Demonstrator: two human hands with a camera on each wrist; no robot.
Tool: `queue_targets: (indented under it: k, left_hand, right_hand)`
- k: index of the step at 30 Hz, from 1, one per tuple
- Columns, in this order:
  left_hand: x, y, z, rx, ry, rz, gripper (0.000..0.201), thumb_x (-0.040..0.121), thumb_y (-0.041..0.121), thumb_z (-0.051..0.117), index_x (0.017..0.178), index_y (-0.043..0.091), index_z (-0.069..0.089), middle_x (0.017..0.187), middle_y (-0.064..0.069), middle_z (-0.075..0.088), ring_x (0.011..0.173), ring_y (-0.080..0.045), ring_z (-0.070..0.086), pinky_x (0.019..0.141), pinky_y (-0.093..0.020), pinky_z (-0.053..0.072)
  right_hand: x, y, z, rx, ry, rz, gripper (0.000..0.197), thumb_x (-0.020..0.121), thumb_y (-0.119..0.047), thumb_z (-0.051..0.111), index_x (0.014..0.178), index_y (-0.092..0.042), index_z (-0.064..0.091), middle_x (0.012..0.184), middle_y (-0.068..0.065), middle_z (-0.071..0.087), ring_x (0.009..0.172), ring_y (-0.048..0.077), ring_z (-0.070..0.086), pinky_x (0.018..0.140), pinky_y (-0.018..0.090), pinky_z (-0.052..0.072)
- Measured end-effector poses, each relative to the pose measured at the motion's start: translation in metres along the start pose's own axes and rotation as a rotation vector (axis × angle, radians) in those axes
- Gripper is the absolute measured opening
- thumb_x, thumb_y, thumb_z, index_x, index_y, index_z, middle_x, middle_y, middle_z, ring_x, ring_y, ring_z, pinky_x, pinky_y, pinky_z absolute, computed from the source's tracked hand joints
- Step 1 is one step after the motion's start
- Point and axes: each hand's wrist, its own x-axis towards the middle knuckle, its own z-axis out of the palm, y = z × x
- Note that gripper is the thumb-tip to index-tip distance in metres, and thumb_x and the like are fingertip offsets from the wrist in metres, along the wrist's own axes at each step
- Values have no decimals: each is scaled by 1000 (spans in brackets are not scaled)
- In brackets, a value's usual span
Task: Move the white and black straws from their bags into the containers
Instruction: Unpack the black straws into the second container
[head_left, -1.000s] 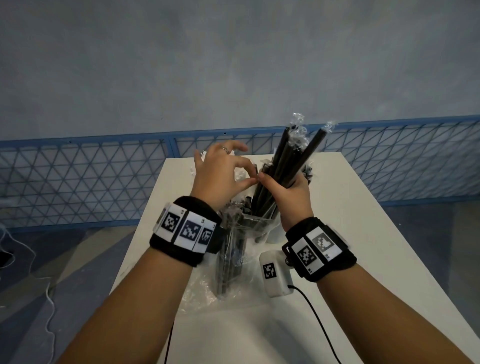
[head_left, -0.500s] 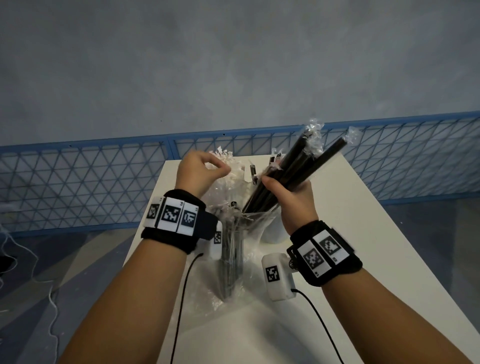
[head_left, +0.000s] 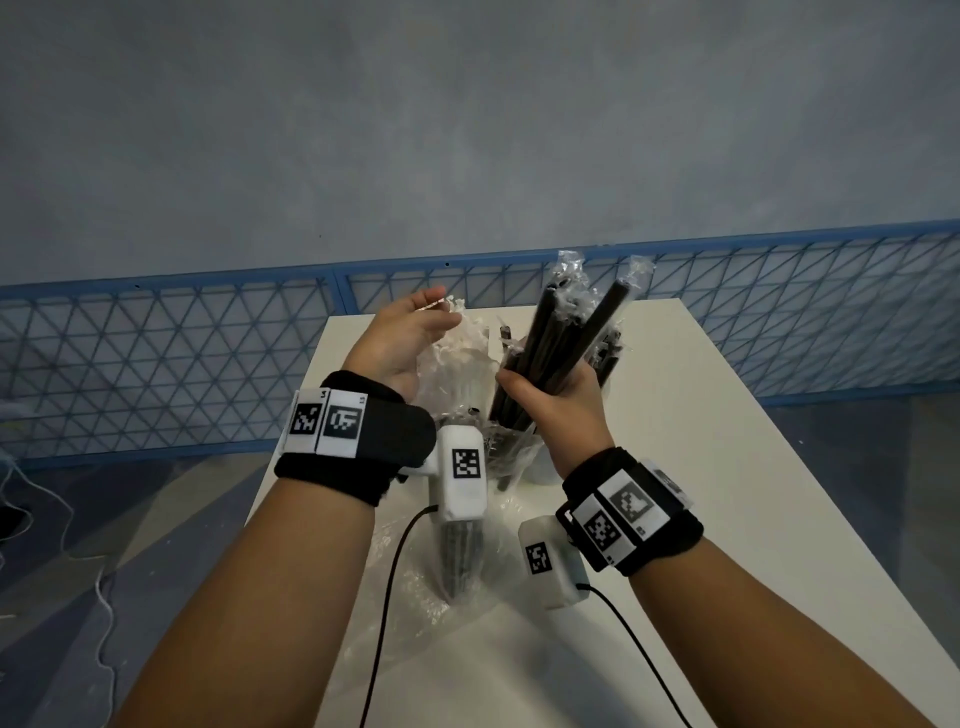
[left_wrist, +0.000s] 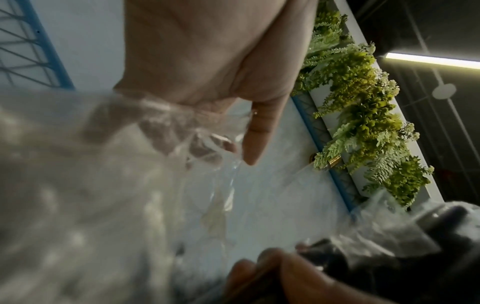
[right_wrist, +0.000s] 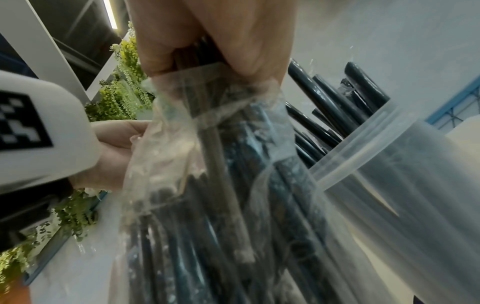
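Observation:
My right hand (head_left: 540, 387) grips a bundle of black straws (head_left: 569, 332) and holds it upright and tilted right, partly out of a clear plastic bag (head_left: 457, 364). Thin clear wrap clings to the straw tops. My left hand (head_left: 439, 312) pinches the bag's crumpled mouth, to the left of the bundle. The right wrist view has my right hand (right_wrist: 228, 47) curled round the straws (right_wrist: 221, 164) inside the bag film (right_wrist: 166, 144). Beside it a clear container (right_wrist: 389, 164) holds more black straws (right_wrist: 335, 98). No white straws show.
The lower end of the bag (head_left: 460, 561), with dark straws in it, lies on the white table (head_left: 779, 493) between my forearms. Two cables run off the table's near edge. A blue mesh fence (head_left: 156, 364) stands behind the table.
My left hand has moved left and up, drawing the bag's mouth away from the bundle. My right hand has kept its grip and raised the straws a little.

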Motion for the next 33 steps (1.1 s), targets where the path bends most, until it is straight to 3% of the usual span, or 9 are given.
queue_targets:
  k: [1, 5, 9, 13, 15, 18, 22, 26, 33]
  left_hand:
    - [-4, 2, 0, -28, -6, -2, 5, 90, 18, 60, 85, 20, 58, 83, 3, 57, 88, -14, 53, 85, -28, 43]
    - [-19, 9, -11, -74, 109, 183, 43, 88, 62, 42, 97, 22, 56, 102, 5, 55, 100, -13, 51, 99, -36, 34]
    - [-57, -23, -21, 244, 56, 392, 78, 64, 55, 66, 129, 22, 37, 119, 12, 49, 111, -5, 48, 94, -23, 37]
    - [-71, -88, -19, 501, -104, 205, 128, 43, 34, 89, 146, 30, 12, 143, 10, 37, 131, -8, 38, 108, -25, 32]
    - [-66, -111, -18, 535, -76, 174, 122, 51, 24, 92, 146, 25, 15, 136, 12, 44, 127, -6, 42, 100, -17, 36]
    - [-52, -128, -23, 524, 61, 192, 78, 62, 15, 87, 125, 23, 43, 106, 10, 61, 109, -15, 59, 81, -16, 46]
    - [-39, -131, -36, 438, 151, 180, 62, 65, 8, 84, 113, 25, 48, 97, 10, 61, 101, -17, 59, 87, -26, 45]
    - [-32, -136, -39, 419, 189, 202, 62, 66, 8, 84, 116, 22, 49, 104, 3, 61, 101, -17, 57, 88, -26, 43]
    - [-24, -141, -45, 377, 252, 173, 57, 67, 7, 82, 113, 20, 51, 107, -4, 63, 104, -26, 60, 94, -42, 49]
  right_hand:
    - [0, 0, 0, -1, 8, 7, 21, 77, 1, 69, 96, -3, 61, 82, -1, 66, 73, 0, 64, 70, 12, 51]
    - [1, 3, -5, 13, 72, 41, 24, 78, -3, 70, 100, 1, 62, 84, 1, 67, 79, 9, 66, 77, 21, 55]
    - [4, 1, -8, 73, 111, 74, 23, 78, -3, 70, 99, 0, 63, 84, 2, 67, 84, 15, 66, 84, 31, 55]
    - [9, -4, -6, 157, 141, 91, 16, 77, 0, 68, 93, -2, 64, 84, 6, 67, 83, 19, 66, 83, 34, 55]
    - [9, -6, -2, 191, 139, 99, 18, 77, 0, 68, 94, -2, 63, 84, 7, 66, 81, 18, 65, 81, 34, 55]
    - [12, -18, -2, 235, 146, 102, 16, 77, 0, 68, 92, -3, 63, 83, 8, 66, 83, 23, 65, 85, 40, 54]
    - [26, -45, -15, 463, 198, 80, 13, 80, 4, 63, 84, -8, 61, 81, 7, 65, 76, 22, 63, 82, 43, 54]
    - [45, -53, -33, 734, 339, 138, 9, 82, 4, 61, 86, -4, 59, 66, 6, 65, 57, 13, 64, 55, 26, 54]
    - [58, -56, -64, 743, 530, 55, 10, 80, 2, 63, 81, -6, 56, 62, 6, 64, 56, 16, 63, 58, 26, 54]
